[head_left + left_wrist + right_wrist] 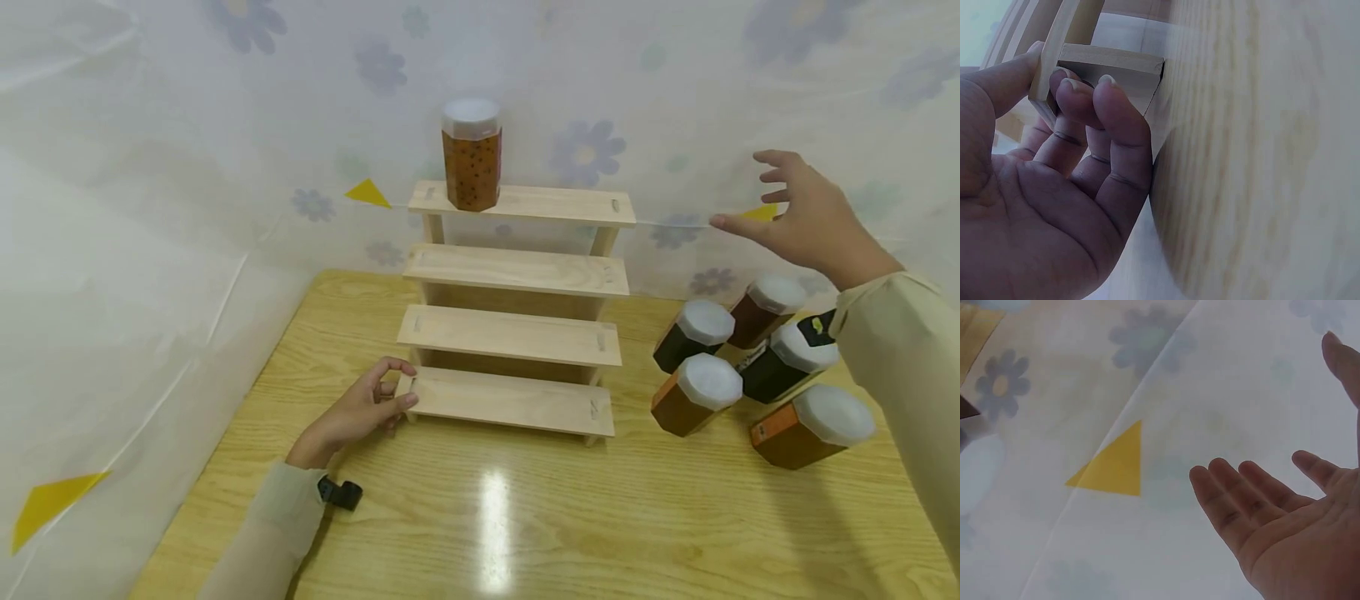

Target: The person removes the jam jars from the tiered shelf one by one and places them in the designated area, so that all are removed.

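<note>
A stepped wooden rack (510, 333) stands on the table, its boards rising toward the back. My left hand (365, 404) pinches the left end of the lowest board (502, 398), thumb on one face and fingers curled beneath, as the left wrist view shows from close by. On the top board (555, 202), left of its middle, stands a jar (472, 158) of speckled orange-brown contents under a white lid. My right hand (810, 212) is raised in the air at the right, fingers spread and holding nothing, above and behind a group of jars.
Several white-lidded jars stand on the table right of the rack: a dark one (690, 333), a reddish-brown one (757, 312), an orange one (686, 404) and another orange one (795, 433). A flowered cloth (675, 100) with yellow triangles hangs behind the table (420, 517).
</note>
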Tool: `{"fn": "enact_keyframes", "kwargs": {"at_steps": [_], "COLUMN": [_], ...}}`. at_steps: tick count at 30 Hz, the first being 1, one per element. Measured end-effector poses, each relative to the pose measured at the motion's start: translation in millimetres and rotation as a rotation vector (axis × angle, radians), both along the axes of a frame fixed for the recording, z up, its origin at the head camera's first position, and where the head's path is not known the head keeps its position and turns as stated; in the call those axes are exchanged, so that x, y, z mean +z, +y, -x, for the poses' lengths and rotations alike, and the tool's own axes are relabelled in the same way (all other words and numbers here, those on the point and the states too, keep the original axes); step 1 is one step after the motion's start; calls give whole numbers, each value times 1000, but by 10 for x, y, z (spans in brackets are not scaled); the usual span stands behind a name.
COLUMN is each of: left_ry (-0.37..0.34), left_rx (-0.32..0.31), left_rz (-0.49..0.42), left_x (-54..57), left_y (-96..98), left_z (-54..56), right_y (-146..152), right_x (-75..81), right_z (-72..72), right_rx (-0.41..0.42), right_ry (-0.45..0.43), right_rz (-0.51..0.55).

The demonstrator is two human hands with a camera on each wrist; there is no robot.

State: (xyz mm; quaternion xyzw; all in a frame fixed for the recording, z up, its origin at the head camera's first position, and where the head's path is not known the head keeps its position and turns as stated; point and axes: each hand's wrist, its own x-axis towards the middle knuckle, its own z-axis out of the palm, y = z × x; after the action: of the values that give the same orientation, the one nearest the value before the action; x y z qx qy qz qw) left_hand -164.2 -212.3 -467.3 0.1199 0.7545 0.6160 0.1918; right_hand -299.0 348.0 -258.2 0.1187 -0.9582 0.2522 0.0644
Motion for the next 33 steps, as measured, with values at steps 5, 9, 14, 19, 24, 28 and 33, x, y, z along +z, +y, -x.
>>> {"fn": "enact_keyframes", "kwargs": {"at_steps": [5,9,14,19,24,28,33], "left_ry": [-4,-3,-6,-9,-9,-12,-5], "left_rx": [-6,-9,-1,5,1,10,7], "left_rz": [-3,-2,8,16,17,16,20], "left_x": [-5,-16,-18,-11,-1,2,-1], "left_y": [-1,-3,-3,4,2,-9,-8], "left_z": [9,14,8,0,0,3,6], "right_y": [-222,-401,-615,-811,-1019,-1217,-1479], "right_x": [89,139,185,223,253,273,311], "right_z": [-37,-21,32,71,79,99,144], "right_rx": [29,61,91,111,143,179,218], "right_ry": [45,69,85,88,98,93,87], "right_rz": [74,109,138,176,200,232,259]}}
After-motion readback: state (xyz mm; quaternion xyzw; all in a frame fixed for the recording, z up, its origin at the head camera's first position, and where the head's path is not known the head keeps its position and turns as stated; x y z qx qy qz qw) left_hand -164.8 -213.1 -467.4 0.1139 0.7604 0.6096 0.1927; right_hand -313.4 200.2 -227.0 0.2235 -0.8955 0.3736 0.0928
